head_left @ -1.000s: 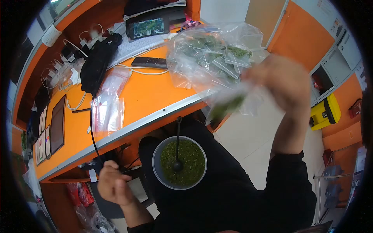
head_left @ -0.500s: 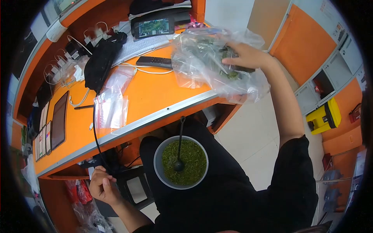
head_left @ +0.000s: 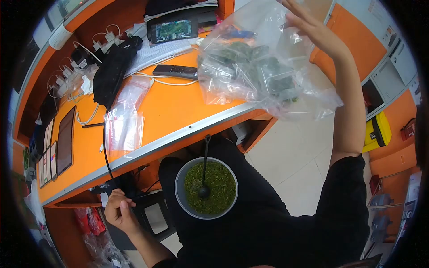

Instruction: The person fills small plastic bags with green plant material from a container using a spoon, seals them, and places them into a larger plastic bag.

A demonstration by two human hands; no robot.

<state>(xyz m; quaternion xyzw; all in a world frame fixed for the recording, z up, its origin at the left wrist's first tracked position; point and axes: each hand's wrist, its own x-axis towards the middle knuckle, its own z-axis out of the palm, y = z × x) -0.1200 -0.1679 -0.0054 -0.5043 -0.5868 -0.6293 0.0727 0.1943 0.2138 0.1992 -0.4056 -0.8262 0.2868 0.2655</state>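
Right hand (head_left: pixel 319 33) was up over the far right corner of the table (head_left: pixel 178 111), fingers (head_left: pixel 295 11) spread wide and holding nothing. It sat just above the big bag (head_left: pixel 263 76), maybe brushing the top edge of the plastic, hard to tell. That bag slumped on the right end of the table and hung out past its front edge, stuffed with small sealed bags of green stuff.

Left hand (head_left: pixel 118 210) was down below the table's front edge, near the left, fingers curled in narrow. Couldn't tell if it was pinching anything; a black cable (head_left: pixel 105 152) ran down off the table right by it.

The bowl (head_left: pixel 206 187) sat on the person's lap just under the table's front edge, full nearly to the brim with loose green leaf, and a black scoop (head_left: pixel 204 172) stood in it with the handle pointing up at the table.

Flat empty baggies (head_left: pixel 125 123) lay stacked on the left half of the table, near the front edge. Behind them were a remote (head_left: pixel 173 70), a black pouch (head_left: pixel 111 73) and a phone (head_left: pixel 172 29) propped at the back edge.

As for progress, my guess: a good batch was already packed, going by the full big bag. But with that much leaf in the bowl and a stack of empties waiting, plenty was left. No baggie was open or in hand at that point.
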